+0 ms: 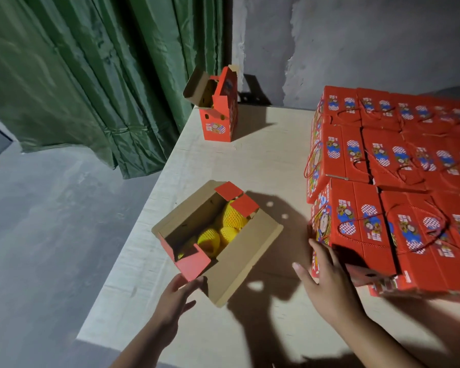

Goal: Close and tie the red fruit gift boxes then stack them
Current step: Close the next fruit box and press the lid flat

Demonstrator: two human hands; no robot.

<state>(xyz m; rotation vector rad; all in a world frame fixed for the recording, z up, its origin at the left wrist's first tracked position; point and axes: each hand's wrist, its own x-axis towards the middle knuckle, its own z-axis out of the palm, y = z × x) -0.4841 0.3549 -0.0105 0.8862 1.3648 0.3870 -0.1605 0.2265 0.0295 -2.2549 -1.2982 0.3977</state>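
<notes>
Your left hand [174, 297] sits lowest in the frame, fingers loosely spread and holding nothing, its fingertips just at the near red end flap of the open box [213, 240]. Your right hand [327, 285] is also flat and open, pressed against the near left corner of the stack of closed boxes [398, 203] at the right of the frame; whether the fingertips hook under a box edge is hard to tell in the shadow there.

The open box lies centre frame on the counter [263, 160], all four flaps splayed. Its long axis runs diagonally, from lower left to upper right of the frame, mouth facing up. Inside are yellow fruits [223, 229] in foam netting, so expect real weight low in the box. The walls are thin corrugated card: stiff enough to fold cleanly on the creases, easily crushed if you squeeze mid-panel. Take the flaps near their free edges, and lift the whole box from beneath or by both short ends, not by a single flap.

A second unclosed box [218, 112] stands upright at the far counter corner, upper centre of the frame, in front of the green curtain [91, 75].
</notes>
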